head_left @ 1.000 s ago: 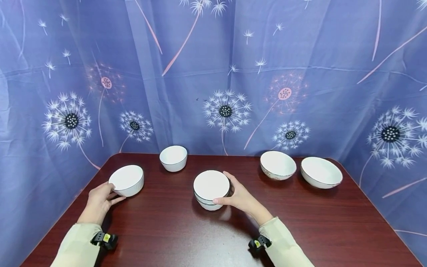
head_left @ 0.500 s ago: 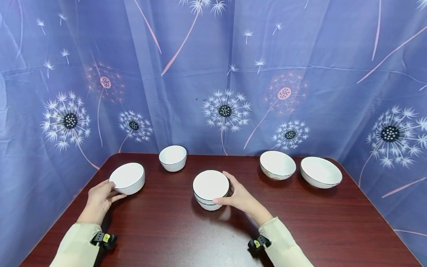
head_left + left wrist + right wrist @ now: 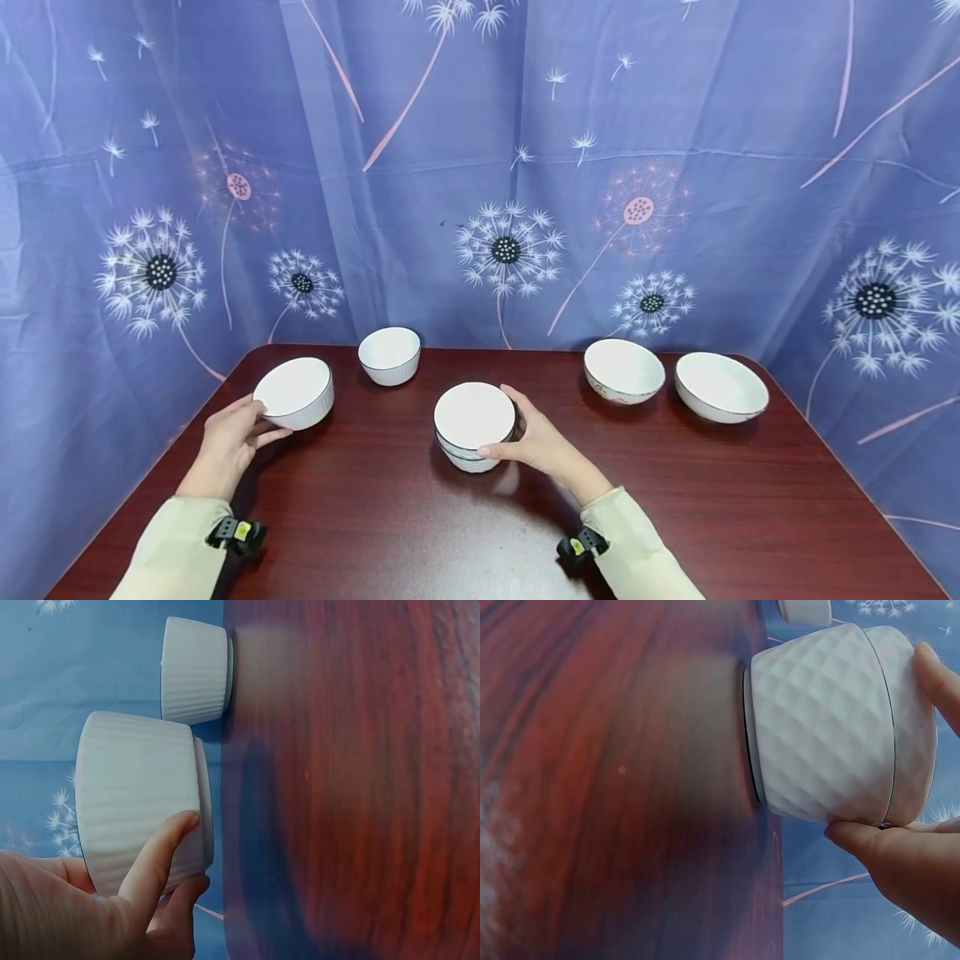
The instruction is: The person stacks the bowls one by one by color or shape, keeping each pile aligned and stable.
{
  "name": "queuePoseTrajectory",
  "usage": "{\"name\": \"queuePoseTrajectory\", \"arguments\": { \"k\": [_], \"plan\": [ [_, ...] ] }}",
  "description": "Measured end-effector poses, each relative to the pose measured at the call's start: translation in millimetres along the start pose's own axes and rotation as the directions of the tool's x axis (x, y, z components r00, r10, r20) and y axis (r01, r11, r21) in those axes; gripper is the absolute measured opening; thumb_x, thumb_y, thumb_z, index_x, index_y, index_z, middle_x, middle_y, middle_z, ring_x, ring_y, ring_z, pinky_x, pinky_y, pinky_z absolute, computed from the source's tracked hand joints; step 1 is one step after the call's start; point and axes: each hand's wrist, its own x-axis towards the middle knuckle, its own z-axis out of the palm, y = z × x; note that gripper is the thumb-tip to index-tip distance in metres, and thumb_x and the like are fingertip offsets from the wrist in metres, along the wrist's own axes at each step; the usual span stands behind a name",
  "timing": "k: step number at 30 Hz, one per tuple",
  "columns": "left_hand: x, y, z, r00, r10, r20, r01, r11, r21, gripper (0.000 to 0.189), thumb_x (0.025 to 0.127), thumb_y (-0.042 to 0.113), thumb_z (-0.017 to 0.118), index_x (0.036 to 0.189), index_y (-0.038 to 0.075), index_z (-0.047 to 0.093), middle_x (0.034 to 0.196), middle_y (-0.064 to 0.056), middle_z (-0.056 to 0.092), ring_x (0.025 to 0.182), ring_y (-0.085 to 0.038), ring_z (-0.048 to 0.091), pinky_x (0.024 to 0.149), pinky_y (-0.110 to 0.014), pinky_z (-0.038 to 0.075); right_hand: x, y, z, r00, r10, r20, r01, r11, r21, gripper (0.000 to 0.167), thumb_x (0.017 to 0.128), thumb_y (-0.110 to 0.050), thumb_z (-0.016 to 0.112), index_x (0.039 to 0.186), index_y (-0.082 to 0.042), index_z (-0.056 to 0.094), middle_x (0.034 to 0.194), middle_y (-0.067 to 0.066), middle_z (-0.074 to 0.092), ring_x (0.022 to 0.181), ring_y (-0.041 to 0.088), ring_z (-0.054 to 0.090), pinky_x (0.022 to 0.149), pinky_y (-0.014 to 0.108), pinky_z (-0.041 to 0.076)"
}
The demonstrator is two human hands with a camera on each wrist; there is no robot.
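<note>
On the left, my left hand grips a white ribbed bowl by its near-left side. In the left wrist view this bowl is held upright above the table, its shadow falling on the wood. At the centre stands a stack of white bowls, one nested in another. My right hand grips the stack's right side, thumb at the near rim and fingers at the far side. The right wrist view shows the lower bowl with a diamond pattern, the smoother upper bowl seated in it.
A smaller ribbed white bowl stands at the back left of the dark red table. Toward the back right are a patterned white bowl and a wider white bowl. A blue dandelion curtain hangs behind the table.
My left hand has raised the ribbed bowl and moved it slightly right and away from me. The right hand and the stack have stayed in place.
</note>
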Motion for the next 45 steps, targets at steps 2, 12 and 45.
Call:
{"name": "queuePoseTrajectory", "arguments": {
  "k": [2,12,45],
  "plan": [
    [-0.2,1.3,2.3,1.000,-0.003,-0.007,0.003,1.000,-0.016,0.057,0.087,-0.008,0.040,0.143,-0.005,0.028,0.086,0.007,0.055,0.073,-0.011,0.064,0.074,-0.044,0.059,-0.4,0,0,1.000,0.001,-0.004,-0.001,1.000,0.000,0.104,0.071,-0.011,0.084,0.152,-0.007,0.019,0.146,0.022,0.039,0.130,0.031,0.042,0.107,0.045,0.039],
    [-0.8,2.9,10.7,0.999,0.033,0.031,-0.034,0.999,0.030,0.062,0.090,-0.007,0.036,0.149,-0.008,0.018,0.104,-0.006,0.052,0.074,-0.010,0.063,0.073,-0.043,0.059,-0.8,-2,0,1.000,0.010,0.008,-0.010,1.000,0.013,0.104,0.072,-0.011,0.084,0.152,-0.008,0.018,0.147,0.021,0.037,0.131,0.031,0.041,0.107,0.045,0.039],
    [-7.4,13.7,57.2,0.991,0.080,0.109,-0.086,0.995,0.055,0.058,0.089,-0.006,0.038,0.146,-0.010,0.026,0.102,-0.005,0.057,0.070,-0.013,0.065,0.070,-0.042,0.060,0.2,1,-1,1.000,0.007,0.010,-0.007,1.000,0.020,0.104,0.072,-0.012,0.084,0.152,-0.008,0.018,0.147,0.021,0.038,0.131,0.030,0.041,0.107,0.046,0.039]
  ]
}}
